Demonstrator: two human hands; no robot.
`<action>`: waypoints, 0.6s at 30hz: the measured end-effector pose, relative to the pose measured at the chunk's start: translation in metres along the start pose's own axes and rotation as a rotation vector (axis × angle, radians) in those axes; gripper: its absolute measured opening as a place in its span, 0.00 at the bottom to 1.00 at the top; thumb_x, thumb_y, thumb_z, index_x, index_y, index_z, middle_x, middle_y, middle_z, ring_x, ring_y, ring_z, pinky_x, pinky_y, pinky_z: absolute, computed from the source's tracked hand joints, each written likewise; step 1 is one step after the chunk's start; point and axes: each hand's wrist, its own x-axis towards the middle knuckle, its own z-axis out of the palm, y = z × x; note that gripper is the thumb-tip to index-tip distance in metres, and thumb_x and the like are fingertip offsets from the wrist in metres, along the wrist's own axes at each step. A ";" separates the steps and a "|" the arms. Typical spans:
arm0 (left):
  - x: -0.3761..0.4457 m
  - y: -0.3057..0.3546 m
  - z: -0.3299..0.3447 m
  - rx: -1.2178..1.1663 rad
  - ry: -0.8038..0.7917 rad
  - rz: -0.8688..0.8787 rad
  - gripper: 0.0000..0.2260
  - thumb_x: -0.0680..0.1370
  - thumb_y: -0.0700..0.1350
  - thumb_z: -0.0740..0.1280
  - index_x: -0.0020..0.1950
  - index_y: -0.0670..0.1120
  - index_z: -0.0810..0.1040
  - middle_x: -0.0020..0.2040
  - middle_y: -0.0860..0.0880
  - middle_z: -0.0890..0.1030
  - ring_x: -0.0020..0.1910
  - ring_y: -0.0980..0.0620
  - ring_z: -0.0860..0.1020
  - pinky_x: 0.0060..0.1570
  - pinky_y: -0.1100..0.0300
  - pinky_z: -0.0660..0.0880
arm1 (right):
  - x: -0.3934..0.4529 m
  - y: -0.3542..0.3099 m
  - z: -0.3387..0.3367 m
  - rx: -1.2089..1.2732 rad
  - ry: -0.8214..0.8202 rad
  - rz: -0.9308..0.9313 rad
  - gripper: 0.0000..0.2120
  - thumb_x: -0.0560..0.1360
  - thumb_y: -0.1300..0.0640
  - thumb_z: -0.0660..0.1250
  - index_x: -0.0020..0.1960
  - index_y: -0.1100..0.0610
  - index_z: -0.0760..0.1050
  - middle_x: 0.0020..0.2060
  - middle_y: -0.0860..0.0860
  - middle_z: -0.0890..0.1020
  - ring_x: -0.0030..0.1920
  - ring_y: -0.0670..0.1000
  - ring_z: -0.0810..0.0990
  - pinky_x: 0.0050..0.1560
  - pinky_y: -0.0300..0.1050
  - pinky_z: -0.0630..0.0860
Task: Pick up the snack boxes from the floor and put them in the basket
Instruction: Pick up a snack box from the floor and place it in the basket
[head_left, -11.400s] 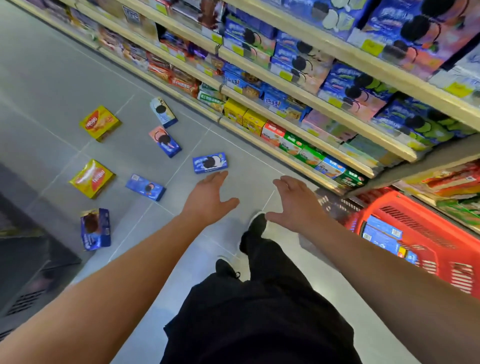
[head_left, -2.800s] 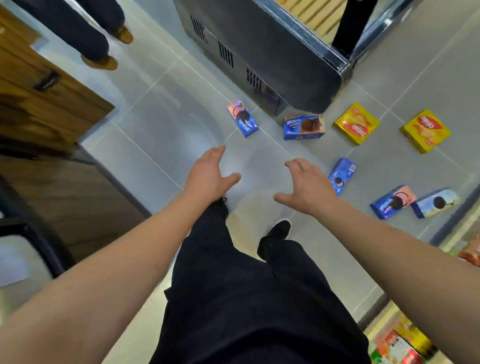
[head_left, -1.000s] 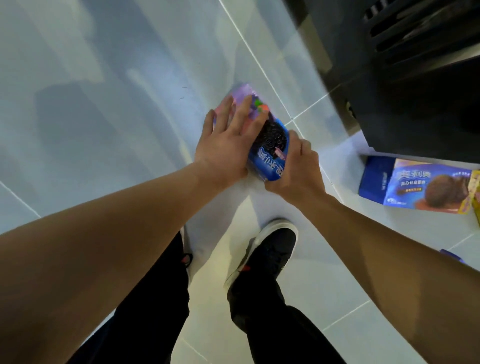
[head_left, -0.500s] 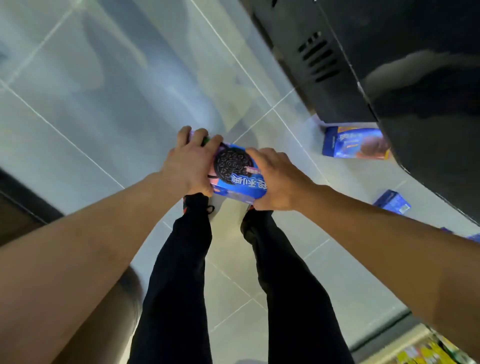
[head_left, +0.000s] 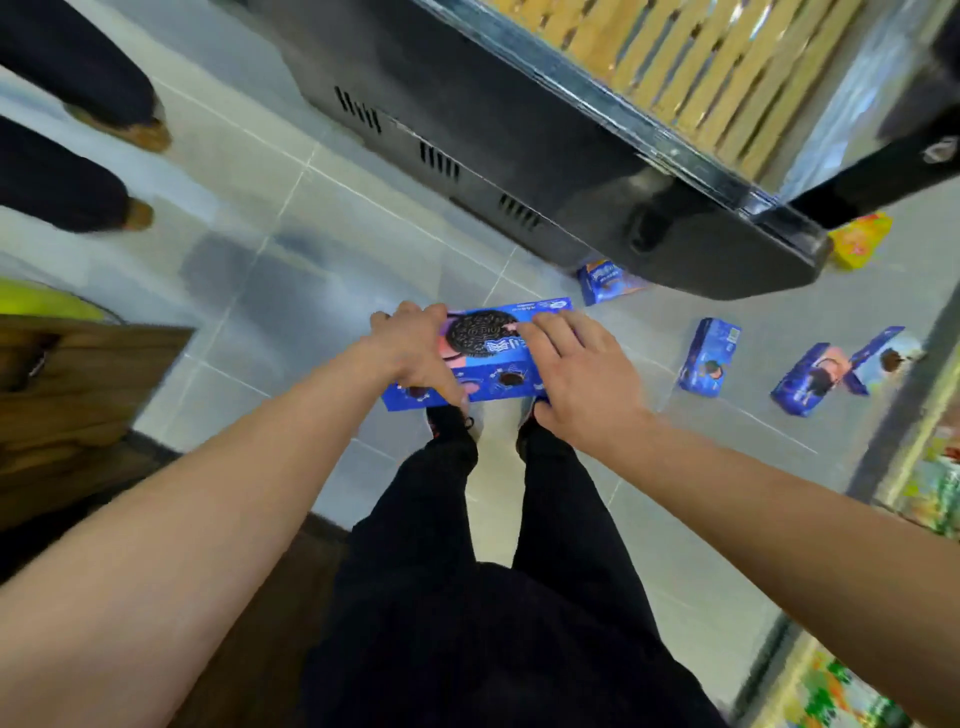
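Observation:
I hold a blue cookie box (head_left: 488, 358) with a big dark cookie printed on it, level above my shoes. My left hand (head_left: 415, 348) grips its left end and my right hand (head_left: 576, 369) grips its right end. On the floor to the right lie more boxes: a blue one (head_left: 709, 356), a blue and pink one (head_left: 808, 379), a pale blue one (head_left: 883, 358), a blue box with brown print (head_left: 605, 280) by the cabinet, and a yellow one (head_left: 860, 241). The basket is out of view.
A dark display cabinet (head_left: 519, 156) with a wooden slatted top fills the upper middle. Another person's legs and brown shoes (head_left: 130, 135) stand at the upper left. A wooden counter (head_left: 78, 395) is at the left. Shelf goods (head_left: 935, 483) edge the right.
I have stood up with the cookie box, lifting it from the floor to above my feet. The view widened, bringing the other boxes and the other person's legs into sight.

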 end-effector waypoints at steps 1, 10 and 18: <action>-0.012 0.011 -0.007 0.044 -0.014 0.031 0.45 0.58 0.61 0.79 0.70 0.49 0.65 0.62 0.41 0.72 0.59 0.41 0.73 0.56 0.54 0.67 | -0.016 -0.003 -0.008 -0.017 0.030 0.042 0.36 0.62 0.56 0.73 0.69 0.59 0.70 0.64 0.55 0.74 0.64 0.61 0.72 0.65 0.55 0.71; -0.071 0.096 0.008 0.237 -0.196 0.301 0.28 0.65 0.62 0.75 0.57 0.51 0.72 0.51 0.51 0.80 0.42 0.53 0.79 0.42 0.59 0.74 | -0.159 -0.006 -0.022 0.247 0.166 0.425 0.29 0.64 0.54 0.73 0.64 0.54 0.72 0.59 0.49 0.77 0.60 0.56 0.73 0.50 0.51 0.78; -0.124 0.177 0.097 0.046 -0.155 0.491 0.20 0.65 0.64 0.72 0.50 0.54 0.80 0.46 0.52 0.83 0.46 0.50 0.82 0.49 0.52 0.79 | -0.337 -0.016 0.006 0.902 0.470 0.947 0.24 0.61 0.53 0.79 0.56 0.50 0.78 0.48 0.45 0.77 0.48 0.46 0.78 0.51 0.39 0.74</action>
